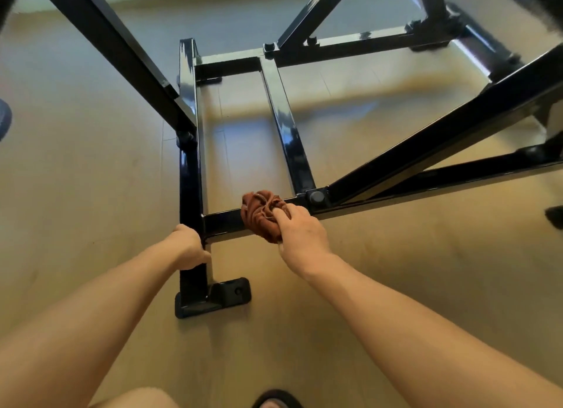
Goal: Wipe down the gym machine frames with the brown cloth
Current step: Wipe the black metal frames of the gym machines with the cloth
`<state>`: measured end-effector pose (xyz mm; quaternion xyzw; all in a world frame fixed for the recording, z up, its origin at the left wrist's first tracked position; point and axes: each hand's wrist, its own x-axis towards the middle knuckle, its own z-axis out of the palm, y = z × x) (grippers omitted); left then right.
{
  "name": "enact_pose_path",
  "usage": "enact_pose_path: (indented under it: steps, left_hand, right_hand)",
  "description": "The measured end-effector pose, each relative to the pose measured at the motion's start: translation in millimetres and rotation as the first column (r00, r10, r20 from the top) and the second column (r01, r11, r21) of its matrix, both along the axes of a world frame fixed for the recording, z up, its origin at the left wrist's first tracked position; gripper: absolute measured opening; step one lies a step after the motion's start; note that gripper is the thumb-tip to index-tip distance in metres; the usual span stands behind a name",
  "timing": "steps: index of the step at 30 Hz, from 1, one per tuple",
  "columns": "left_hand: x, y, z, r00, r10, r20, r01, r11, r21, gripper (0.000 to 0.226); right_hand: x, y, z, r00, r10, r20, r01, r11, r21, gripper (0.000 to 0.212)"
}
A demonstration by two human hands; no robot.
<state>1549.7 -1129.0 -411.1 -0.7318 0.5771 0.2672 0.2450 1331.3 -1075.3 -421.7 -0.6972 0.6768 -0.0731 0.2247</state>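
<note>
A black metal frame is seen from above, standing on a pale wooden floor. The brown cloth is bunched up into a ball and is held in the right hand. The fingers of that hand are curled around the cloth, and the cloth is pressed onto the near cross bar of the frame, just beside a round bolt. The left hand is wrapped around the upright corner post, near the spot where the cross bar is joined to it. A black foot plate is seen at the bottom of that post, flat on the floor. Both arms are bare and are stretched out toward the frame. A dark sandal is seen at the bottom edge.
</note>
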Motion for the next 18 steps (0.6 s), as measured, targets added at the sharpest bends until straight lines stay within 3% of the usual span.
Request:
enact_pose_path:
  steps: [1, 3, 5, 6, 8, 10, 15, 18]
  left_hand:
    - [-6.5, 3.8, 9.3, 0.994, -0.098, 0.057, 0.098, 0.995, 0.012, 0.071]
    - [-21.9, 8.9, 27.2, 0.979, -0.191, 0.071, 0.191, 0.982, 0.009, 0.089]
    - [-45.6, 11.6, 46.9, 0.961, -0.269, -0.059, 0.265, 0.962, -0.073, 0.112]
    - [-61.9, 13.9, 57.3, 0.934, -0.3, -0.192, 0.28, 0.952, -0.126, 0.115]
    - [-101.9, 22.9, 79.9, 0.819, -0.292, -0.494, 0.243, 0.956, -0.163, 0.105]
    - [-141.8, 33.3, 104.0, 0.706, -0.229, -0.67, 0.181, 0.973, -0.143, 0.085]
    - [-210.3, 38.9, 144.5, 0.668, -0.239, -0.704, 0.119, 0.969, -0.217, 0.066]
    - [-246.3, 38.5, 159.6, 0.672, -0.277, -0.687, 0.169, 0.96, -0.222, 0.06]
  right_hand:
    - [-9.8, 0.2, 8.3, 0.992, -0.037, 0.121, 0.03, 0.998, 0.06, 0.05]
    - [-33.0, -0.8, 26.9, 0.912, -0.127, 0.389, 0.061, 0.982, 0.177, 0.04]
    - [-59.8, -3.6, 48.9, 0.84, -0.181, 0.511, 0.059, 0.968, 0.246, 0.037]
    - [-73.1, -4.3, 61.3, 0.81, -0.201, 0.551, 0.051, 0.96, 0.275, 0.037]
    - [-99.0, -5.0, 87.3, 0.748, -0.237, 0.619, 0.023, 0.943, 0.333, 0.035]
    - [-126.2, -4.2, 111.7, 0.68, -0.274, 0.68, -0.031, 0.916, 0.401, 0.035]
    - [-206.4, 11.2, 162.9, 0.54, -0.285, 0.792, -0.288, 0.821, 0.492, 0.028]
    - [-255.2, 18.4, 177.3, 0.534, -0.264, 0.804, -0.293, 0.834, 0.468, 0.018]
